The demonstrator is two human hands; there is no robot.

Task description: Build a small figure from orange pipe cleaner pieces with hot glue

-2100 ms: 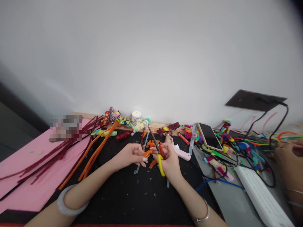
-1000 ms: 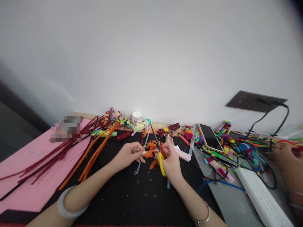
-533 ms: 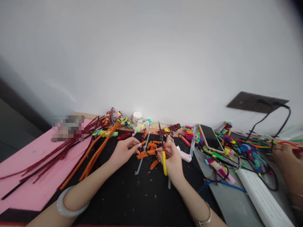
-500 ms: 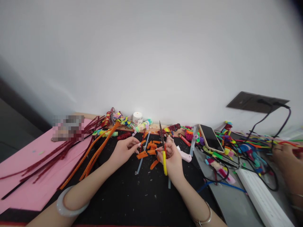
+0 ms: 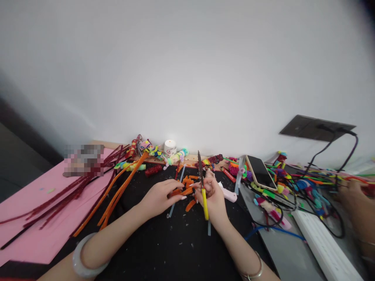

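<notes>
My right hand is closed around scissors with yellow handles, their dark blades pointing up and away. Whether its fingertips also pinch an orange piece, I cannot tell. Just left of it, my left hand hovers low over the black mat with thumb and fingers apart. Short cut orange fuzzy pieces lie in a small pile between the hands, some partly covered by my left fingers. A thin translucent strip lies under my left fingertips.
Long orange pipe cleaners and dark red ones lie left, partly on pink sheet. A white roll stands by the wall. Right are a phone, cables, a white power strip and another person's hand.
My left hand has moved right and slightly down to the orange pile, its fingers parting from a pinch on a small orange piece. My right hand stays nearly still with the scissors.
</notes>
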